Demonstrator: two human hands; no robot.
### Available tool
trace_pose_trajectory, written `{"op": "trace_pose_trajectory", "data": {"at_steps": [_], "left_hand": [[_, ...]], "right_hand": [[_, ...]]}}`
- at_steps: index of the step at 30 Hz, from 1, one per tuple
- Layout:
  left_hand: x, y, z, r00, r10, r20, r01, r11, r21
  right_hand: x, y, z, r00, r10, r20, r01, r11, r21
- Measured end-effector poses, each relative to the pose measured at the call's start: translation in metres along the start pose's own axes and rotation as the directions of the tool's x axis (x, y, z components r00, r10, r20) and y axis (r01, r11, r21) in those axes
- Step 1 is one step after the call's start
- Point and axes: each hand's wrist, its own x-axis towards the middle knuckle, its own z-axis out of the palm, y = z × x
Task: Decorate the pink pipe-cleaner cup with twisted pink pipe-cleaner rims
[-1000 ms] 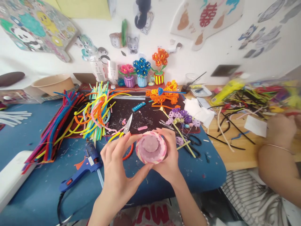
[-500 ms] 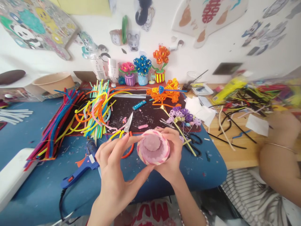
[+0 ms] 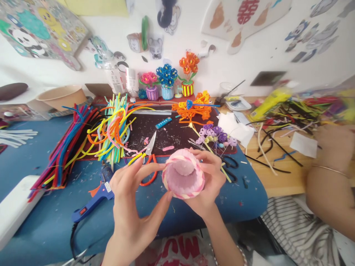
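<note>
A small pink and white pot [image 3: 183,190] with a twisted rim is held up over the near part of the table, its mouth facing me and its inside lilac. My right hand [image 3: 208,181] wraps round its right side and underside. At the left rim, the thumb and forefinger of my left hand [image 3: 135,195] touch the pot with their tips, the other fingers curled behind. Just beyond lie scissors [image 3: 149,157] with yellow and orange handles. A blue glue gun [image 3: 95,201] rests left of my left hand. Purple pipe-cleaner flowers [image 3: 215,135] lie past my right hand.
Bundles of coloured pipe cleaners [image 3: 116,129] cover the left of the dark mat [image 3: 172,138]. Finished flower pots [image 3: 167,92] stand along the wall. Orange flowers [image 3: 201,107] and black-handled scissors [image 3: 230,166] lie to the right. A co-worker's arm [image 3: 330,177] reaches in at far right.
The pot has shifted slightly right and tilted, so more of its inner wall shows. My right hand has moved right with it, and my left fingertips have slid along the rim.
</note>
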Motion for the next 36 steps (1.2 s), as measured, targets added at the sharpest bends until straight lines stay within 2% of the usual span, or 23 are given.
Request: {"op": "trace_pose_trajectory", "data": {"at_steps": [3, 5, 11, 18, 23, 28, 33, 36], "left_hand": [[0.004, 0.003, 0.001, 0.995, 0.046, -0.088, -0.06, 0.984, -0.167], [0.006, 0.004, 0.002, 0.993, 0.06, -0.104, -0.079, 0.978, -0.193], [0.01, 0.01, 0.004, 0.991, -0.007, -0.131, -0.031, 0.959, -0.282], [0.011, 0.012, 0.007, 0.985, -0.09, -0.146, 0.04, 0.949, -0.312], [0.01, 0.011, 0.006, 0.983, -0.127, -0.128, 0.082, 0.947, -0.309], [0.011, 0.012, 0.007, 0.984, -0.135, -0.114, 0.094, 0.945, -0.312], [0.009, 0.008, 0.004, 0.984, -0.169, -0.062, 0.144, 0.944, -0.296], [0.006, 0.004, 0.001, 0.99, -0.13, -0.045, 0.116, 0.963, -0.244]], "right_hand": [[0.003, 0.0, -0.001, 0.994, -0.109, -0.019, 0.109, 0.994, -0.02], [0.005, 0.001, -0.001, 0.986, -0.159, -0.039, 0.159, 0.987, -0.018], [0.004, 0.003, -0.001, 0.984, -0.172, -0.045, 0.171, 0.985, -0.024], [0.003, -0.001, -0.001, 0.982, -0.182, -0.045, 0.183, 0.983, 0.009], [0.001, 0.0, 0.0, 0.987, -0.157, -0.034, 0.157, 0.987, -0.016], [-0.001, 0.003, 0.003, 0.991, -0.126, -0.046, 0.127, 0.991, 0.031], [0.0, 0.001, 0.001, 0.999, 0.015, 0.05, -0.019, 0.997, 0.074], [-0.002, 0.001, -0.002, 0.992, 0.088, 0.093, -0.095, 0.992, 0.08]]}}
